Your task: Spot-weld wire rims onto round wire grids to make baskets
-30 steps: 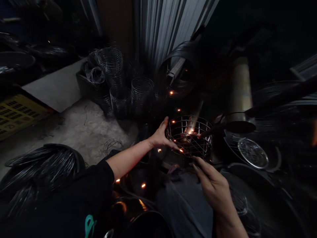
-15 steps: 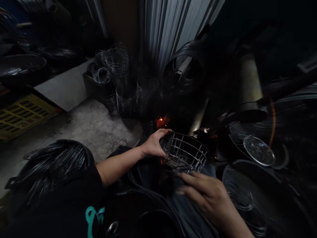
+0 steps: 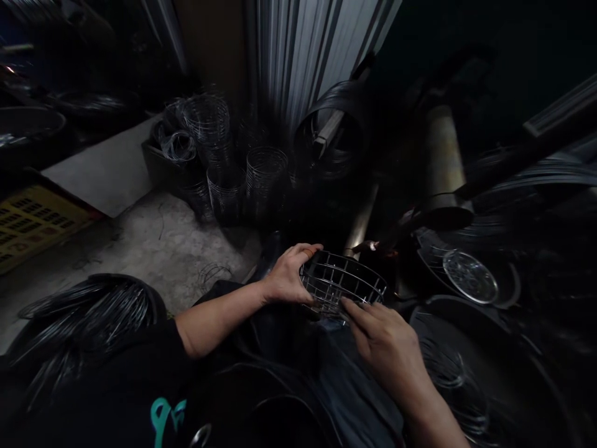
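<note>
A round basket of welded wire (image 3: 347, 280) sits tilted above my lap, its rings joined by short cross wires. My left hand (image 3: 290, 277) clasps its left side, thumb below and fingers over the upper ring. My right hand (image 3: 387, 339) has its fingertips closed on the near edge of the basket; the exact grip there is partly hidden. Just beyond the basket's far rim is a copper-coloured electrode tip (image 3: 372, 246) on a dark arm, close to a metal rod (image 3: 361, 224).
Stacks of wire baskets (image 3: 265, 165) stand ahead on the left. A tub of cut wires (image 3: 102, 311) is at my left, and a wide black basin (image 3: 489, 361) with wire rings at my right. A wire disc (image 3: 470, 277) lies behind it. A thick cylinder (image 3: 445, 155) rises at right.
My right hand has moved up and forward from just below the basket to touch its near edge. The orange sparks beyond the basket are gone. My left hand keeps its hold.
</note>
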